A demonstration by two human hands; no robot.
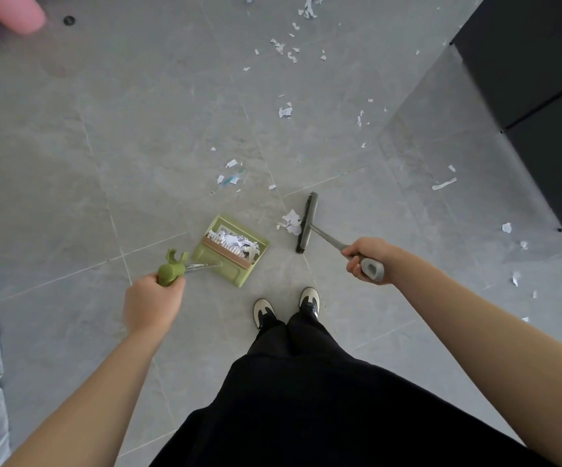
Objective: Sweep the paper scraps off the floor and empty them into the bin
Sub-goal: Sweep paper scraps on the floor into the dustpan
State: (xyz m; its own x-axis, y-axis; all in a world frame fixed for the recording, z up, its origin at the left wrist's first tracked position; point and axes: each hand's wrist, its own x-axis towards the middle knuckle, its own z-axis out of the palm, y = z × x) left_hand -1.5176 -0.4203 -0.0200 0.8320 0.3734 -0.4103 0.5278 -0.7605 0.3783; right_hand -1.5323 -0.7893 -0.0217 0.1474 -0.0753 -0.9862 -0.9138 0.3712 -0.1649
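The grey tiled floor (138, 129) carries most of what remains: paper scraps (286, 111) lie scattered over its far middle and all down the right side, some close beside the dark cabinet (525, 79), a few strays by the right edge. By that measure the job looks under half done. No bin can be made out in this view, so the emptying step has not begun.

What is done sits in the green dustpan (230, 249), which rests on the floor just ahead of the shoes (286, 306) — a heap of torn paper already lies inside it. The grey broom (306, 222) stands well to its right, bristles on the floor, with a small clump of scraps (291, 221) touching the bristle edge on the side facing the pan; one short push should carry that clump in.

The left hand (153, 299) reaches forward and down, fingers clenched round the green grip of the dustpan's long handle. The right hand (369, 259) is held out to the right at a similar height — its fingers wrapped round the broom's grey handle, thumb on top.
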